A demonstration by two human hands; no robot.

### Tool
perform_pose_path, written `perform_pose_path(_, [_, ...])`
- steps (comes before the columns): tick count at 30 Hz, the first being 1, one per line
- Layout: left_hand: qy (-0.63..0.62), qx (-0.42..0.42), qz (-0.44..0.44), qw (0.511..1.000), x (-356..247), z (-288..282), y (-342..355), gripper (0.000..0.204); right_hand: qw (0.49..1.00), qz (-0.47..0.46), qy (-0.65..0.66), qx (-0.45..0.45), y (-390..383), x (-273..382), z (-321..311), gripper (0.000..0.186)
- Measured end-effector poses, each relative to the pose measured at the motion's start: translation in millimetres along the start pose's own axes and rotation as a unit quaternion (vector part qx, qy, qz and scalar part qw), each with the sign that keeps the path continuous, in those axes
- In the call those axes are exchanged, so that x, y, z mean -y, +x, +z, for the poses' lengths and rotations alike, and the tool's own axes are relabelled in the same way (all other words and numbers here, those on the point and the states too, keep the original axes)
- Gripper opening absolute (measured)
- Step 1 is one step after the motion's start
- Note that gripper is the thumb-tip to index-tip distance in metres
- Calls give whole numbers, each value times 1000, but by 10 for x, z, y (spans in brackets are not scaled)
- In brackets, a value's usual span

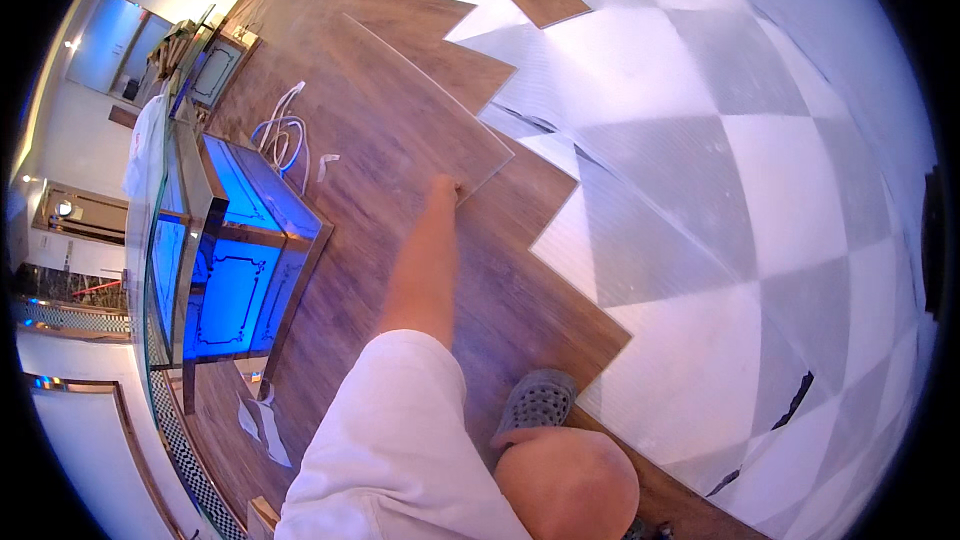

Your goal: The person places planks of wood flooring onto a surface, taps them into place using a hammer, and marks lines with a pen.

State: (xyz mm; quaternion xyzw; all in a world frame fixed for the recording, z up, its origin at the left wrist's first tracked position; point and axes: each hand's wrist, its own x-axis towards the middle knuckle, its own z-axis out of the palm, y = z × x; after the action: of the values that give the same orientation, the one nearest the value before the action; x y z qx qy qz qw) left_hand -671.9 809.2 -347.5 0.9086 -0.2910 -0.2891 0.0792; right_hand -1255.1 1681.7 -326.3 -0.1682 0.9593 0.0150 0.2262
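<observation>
- Head view: one hand (443, 190) reaches out from a white sleeve (400, 440) and rests on the near end of a loose wood-look plank (420, 100). Which hand it is I cannot tell for sure; it looks like the left. Its fingers are hidden behind the plank end, so I cannot say if the grip is closed on it or only pressing. The other hand is not in view.
- The plank lies tilted on top of the laid wood floor (480, 280), running from the hand toward 11 o'clock.
- Judging from the picture, about the left half of the floor is already covered. The laid boards end in a stepped, saw-tooth edge (560, 210) at 3 o'clock from the hand.
- Beyond this edge, the grey and white checkered underlay (720, 170) is not yet covered, from 1 to 5 o'clock.
- At 9 o'clock a blue-lit glass display case (235, 260) stands close and limits the room there; a coil of white cable (285, 135) lies near the plank at 10 o'clock.
- At 6 o'clock are the person's bare knee (565, 485) and grey clog (540, 400).
</observation>
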Motion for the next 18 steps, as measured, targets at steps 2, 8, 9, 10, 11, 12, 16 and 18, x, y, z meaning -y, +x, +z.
perform_pose_path(2, [-93, 25, -58, 994, -20, -40, -19, 54, 999, -11, -37, 25, 141, -184, -230, 34])
perform_pose_path(8, [-162, 168, 7, 972, -265, 94, 49, 59, 963, -187, -191, 29, 1207, -1166, -1730, 30])
perform_pose_path(9, [-187, 192, 11, 963, -317, 166, 23, 60, 949, -233, -211, 3, 1389, -1066, -1956, 30])
perform_pose_path(10, [-148, 139, -6, 979, 70, -319, 240, 61, 951, -254, -164, 70, 1156, 86, -1430, 23])
perform_pose_path(11, [-206, 129, -35, 969, 53, -282, 149, 60, 934, -315, -166, 36, 1067, 729, -1708, 22])
perform_pose_path(12, [-262, 113, -66, 956, 54, -278, 62, 59, 942, -265, -175, 111, 868, 1563, -2071, 31])
perform_pose_path(16, [-406, 194, -70, 890, -279, -138, -32, 37, 936, -333, -108, 41, 716, 2979, -2611, 24])
perform_pose_path(18, [-442, 278, -76, 849, -319, -171, 215, 39, 923, -368, -103, 43, 670, 3385, -2594, 24])
